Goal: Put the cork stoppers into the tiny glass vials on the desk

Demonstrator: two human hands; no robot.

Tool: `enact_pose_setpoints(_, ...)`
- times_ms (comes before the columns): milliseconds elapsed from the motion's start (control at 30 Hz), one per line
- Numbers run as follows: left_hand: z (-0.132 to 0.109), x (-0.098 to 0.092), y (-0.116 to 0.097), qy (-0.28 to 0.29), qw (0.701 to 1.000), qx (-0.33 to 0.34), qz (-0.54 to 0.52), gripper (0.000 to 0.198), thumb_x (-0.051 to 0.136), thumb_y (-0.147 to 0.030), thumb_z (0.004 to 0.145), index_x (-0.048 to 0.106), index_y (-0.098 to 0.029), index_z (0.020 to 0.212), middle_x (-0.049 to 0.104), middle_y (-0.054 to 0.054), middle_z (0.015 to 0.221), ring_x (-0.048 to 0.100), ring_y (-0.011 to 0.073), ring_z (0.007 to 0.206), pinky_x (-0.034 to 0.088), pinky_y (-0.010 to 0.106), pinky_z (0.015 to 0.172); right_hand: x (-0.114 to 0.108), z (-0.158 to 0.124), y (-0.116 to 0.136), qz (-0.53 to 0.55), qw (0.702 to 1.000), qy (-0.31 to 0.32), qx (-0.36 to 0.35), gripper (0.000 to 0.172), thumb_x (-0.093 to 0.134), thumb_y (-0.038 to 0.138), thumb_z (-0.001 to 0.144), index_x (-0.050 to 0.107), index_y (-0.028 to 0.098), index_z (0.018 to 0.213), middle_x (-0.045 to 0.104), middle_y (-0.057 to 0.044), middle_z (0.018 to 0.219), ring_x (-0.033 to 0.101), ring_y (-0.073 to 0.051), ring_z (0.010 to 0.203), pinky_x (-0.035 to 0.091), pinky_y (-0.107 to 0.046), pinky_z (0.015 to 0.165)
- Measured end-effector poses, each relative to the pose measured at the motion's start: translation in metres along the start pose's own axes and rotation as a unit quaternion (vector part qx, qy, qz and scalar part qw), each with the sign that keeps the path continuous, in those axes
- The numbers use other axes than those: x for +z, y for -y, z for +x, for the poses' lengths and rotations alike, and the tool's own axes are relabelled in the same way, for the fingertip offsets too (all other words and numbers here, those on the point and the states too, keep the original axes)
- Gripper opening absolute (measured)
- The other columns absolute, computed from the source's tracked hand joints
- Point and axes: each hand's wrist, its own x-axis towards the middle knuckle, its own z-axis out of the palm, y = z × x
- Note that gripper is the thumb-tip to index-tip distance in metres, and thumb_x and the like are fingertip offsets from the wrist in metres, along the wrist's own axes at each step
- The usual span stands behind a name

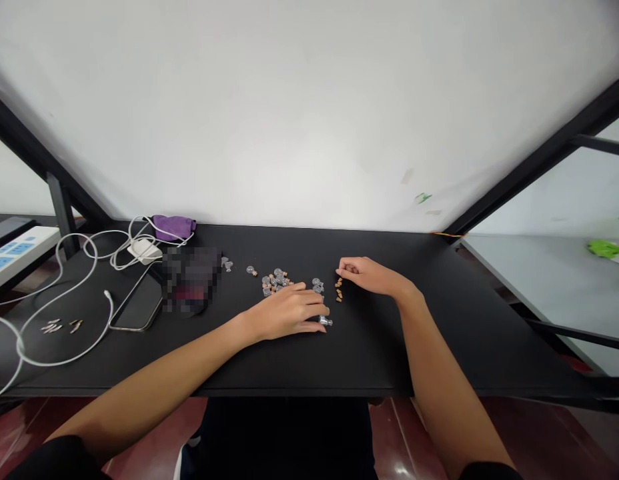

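On the black table, my left hand [292,312] pinches a small clear glass bottle [325,321] between thumb and fingers, its neck pointing right. My right hand [362,275] is closed, fingertips pressed together at the far end of a short row of small corks [339,291]. Whatever those fingertips may hold is too small to make out. Between the hands lie a few clear glass bottles [317,285] with no corks visible. Just beyond my left hand is a pile of little round bottles with corks [274,281], partly covered by the hand.
One corked bottle [251,270] lies apart, left of the pile. Further left are a blurred dark object [192,280], a phone [138,303], a white cable [97,267], a purple pouch [173,227] and a power strip [22,248]. A white wall [309,120] rises behind the table.
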Motion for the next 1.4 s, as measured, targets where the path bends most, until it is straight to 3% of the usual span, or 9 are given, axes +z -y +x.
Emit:
enact_pose_setpoints(133,-0.006,-0.022,0.010,-0.014,0.998,-0.042,-0.033,0.030,0.063,-0.046,0.100,0.069,-0.020,0.112,0.068,0.004,0.093,0.063,0.0180,0.083,0.040,0.032,0.082,0.001,0.001,-0.002,0.001,1.000,-0.002,-0.004,0.032,0.049,0.047,0.096,0.057,0.021,0.079,0.053,0.002,0.067,0.046,-0.016,0.064,0.036,-0.030,0.062)
enact_pose_setpoints(267,-0.015,-0.053,0.021,0.017,0.989,-0.135,-0.056,0.033,0.075,-0.049,0.090,0.070,-0.022,0.107,0.065,0.000,0.090,0.059,0.0157,0.077,0.040,0.029,0.076,0.001,0.001,-0.002,-0.007,1.000,-0.001,-0.003,0.032,0.048,0.047,0.097,0.056,0.022,0.078,0.053,0.002,0.067,0.046,-0.016,0.063,0.035,-0.030,0.062)
enact_pose_setpoints(400,-0.023,-0.066,0.028,0.066,0.981,-0.172,-0.062,0.028,0.081,-0.038,0.085,0.071,-0.022,0.105,0.065,0.000,0.094,0.059,0.0157,0.078,0.040,0.026,0.071,0.000,0.000,0.000,-0.005,1.000,-0.005,0.002,0.032,0.048,0.047,0.097,0.053,0.022,0.076,0.051,0.003,0.066,0.043,-0.015,0.062,0.034,-0.029,0.060)
enact_pose_setpoints(500,-0.027,-0.064,0.031,0.087,0.980,-0.178,-0.036,0.026,0.081,-0.031,0.084,0.072,-0.022,0.107,0.067,0.001,0.103,0.062,0.0174,0.082,0.040,0.027,0.076,0.000,-0.001,0.002,-0.003,1.000,-0.008,0.005,0.033,0.048,0.047,0.097,0.052,0.022,0.075,0.049,0.003,0.065,0.042,-0.015,0.062,0.034,-0.029,0.060)
enact_pose_setpoints(633,-0.027,-0.059,0.033,0.095,0.979,-0.177,-0.034,0.009,0.075,-0.027,0.088,0.073,-0.022,0.096,0.067,0.002,0.103,0.063,0.0184,0.085,0.040,0.027,0.076,-0.001,-0.003,0.004,0.001,1.000,-0.010,0.010,0.034,0.049,0.048,0.097,0.051,0.022,0.074,0.047,0.003,0.065,0.041,-0.016,0.061,0.033,-0.030,0.060)
enact_pose_setpoints(767,-0.021,-0.051,0.024,0.042,0.981,-0.171,-0.078,0.003,0.069,-0.024,0.090,0.068,-0.022,0.092,0.061,-0.001,0.086,0.058,0.0160,0.078,0.038,0.025,0.068,-0.001,-0.003,0.008,0.007,1.000,-0.024,-0.002,0.035,0.048,0.049,0.098,0.052,0.023,0.076,0.045,0.004,0.064,0.040,-0.016,0.062,0.032,-0.030,0.060)
enact_pose_setpoints(867,-0.014,-0.041,0.013,-0.008,0.980,-0.164,-0.110,0.006,0.065,-0.023,0.091,0.065,-0.021,0.097,0.055,-0.002,0.081,0.056,0.0143,0.075,0.041,0.026,0.074,0.001,-0.003,0.012,0.028,0.998,-0.050,-0.023,0.035,0.047,0.052,0.099,0.053,0.023,0.079,0.045,0.004,0.065,0.040,-0.015,0.062,0.033,-0.030,0.061)
enact_pose_setpoints(1100,-0.005,-0.025,-0.007,-0.043,0.970,-0.188,-0.149,0.009,0.063,-0.026,0.090,0.058,-0.023,0.097,0.058,-0.004,0.077,0.055,0.0137,0.073,0.042,0.027,0.076,0.005,0.001,0.012,0.027,0.997,-0.063,-0.040,0.035,0.048,0.052,0.100,0.054,0.023,0.081,0.047,0.005,0.064,0.041,-0.015,0.061,0.034,-0.030,0.061)
enact_pose_setpoints(1400,-0.004,-0.011,-0.013,-0.084,0.947,-0.229,-0.210,0.011,0.061,-0.024,0.088,0.054,-0.023,0.096,0.053,-0.005,0.074,0.049,0.0118,0.065,0.039,0.025,0.065,0.013,0.006,0.013,0.029,0.996,-0.064,-0.047,0.033,0.048,0.050,0.100,0.057,0.023,0.085,0.050,0.004,0.065,0.043,-0.015,0.062,0.035,-0.029,0.061)
